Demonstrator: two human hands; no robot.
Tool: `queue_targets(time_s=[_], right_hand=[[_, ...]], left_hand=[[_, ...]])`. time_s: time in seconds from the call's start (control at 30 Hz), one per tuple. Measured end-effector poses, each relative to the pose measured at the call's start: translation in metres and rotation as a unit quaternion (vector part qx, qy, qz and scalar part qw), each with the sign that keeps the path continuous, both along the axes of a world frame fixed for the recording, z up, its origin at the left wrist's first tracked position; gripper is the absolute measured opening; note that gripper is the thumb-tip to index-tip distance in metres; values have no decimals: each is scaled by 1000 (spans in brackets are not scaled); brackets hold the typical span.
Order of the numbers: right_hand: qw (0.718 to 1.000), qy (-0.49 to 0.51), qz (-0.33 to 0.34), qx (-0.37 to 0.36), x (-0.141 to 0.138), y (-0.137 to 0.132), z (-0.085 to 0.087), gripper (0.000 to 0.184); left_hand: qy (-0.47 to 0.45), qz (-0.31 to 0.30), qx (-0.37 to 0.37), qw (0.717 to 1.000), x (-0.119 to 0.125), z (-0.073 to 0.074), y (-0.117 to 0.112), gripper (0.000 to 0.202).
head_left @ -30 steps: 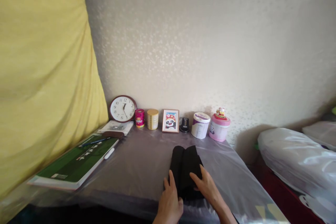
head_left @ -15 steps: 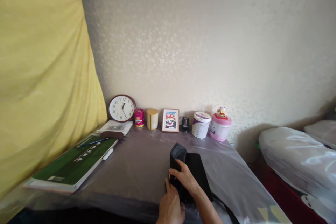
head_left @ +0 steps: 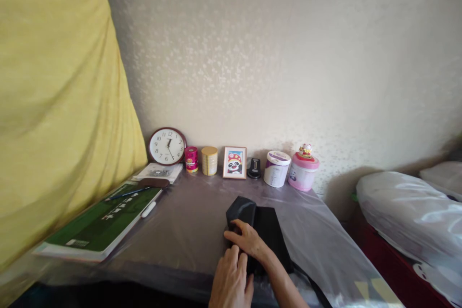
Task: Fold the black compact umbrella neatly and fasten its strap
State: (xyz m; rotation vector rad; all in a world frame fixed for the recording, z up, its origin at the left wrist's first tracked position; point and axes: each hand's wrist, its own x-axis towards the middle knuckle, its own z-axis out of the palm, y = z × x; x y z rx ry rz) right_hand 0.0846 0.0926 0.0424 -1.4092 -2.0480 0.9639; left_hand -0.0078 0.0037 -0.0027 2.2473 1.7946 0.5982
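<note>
A black bag (head_left: 273,236) lies near the front of the table, a strap (head_left: 312,284) trailing from its lower right. Its left part is a flap (head_left: 242,208) folded over to the left. My right hand (head_left: 249,239) grips this flap, thumb and fingers curled at its left side. Just below, my left hand (head_left: 229,274) has its bent fingers at the bag's near left edge, close against my right hand. Part of the bag is hidden beneath both hands.
Along the wall stand a clock (head_left: 168,146), a pink tin (head_left: 191,160), a yellow-lidded can (head_left: 210,161), a panda picture frame (head_left: 234,162), a small black device (head_left: 254,169), a white tub (head_left: 276,170) and a pink tub (head_left: 302,173). A green book (head_left: 99,224) lies left.
The bag's upright flap has tipped down and outward to the left. My right hand has shifted slightly left with it, and my left hand's fingers have moved up beside my right hand.
</note>
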Motion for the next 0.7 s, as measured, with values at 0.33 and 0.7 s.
queue_targets(time_s=[0.33, 0.7], right_hand=[[996, 47, 60, -44, 2, -5, 8, 38], [992, 112, 50, -25, 6, -5, -4, 29]], left_hand=[[-15, -40, 63, 997, -1, -11, 12, 53], [-43, -6, 38, 998, 11, -6, 4, 53]])
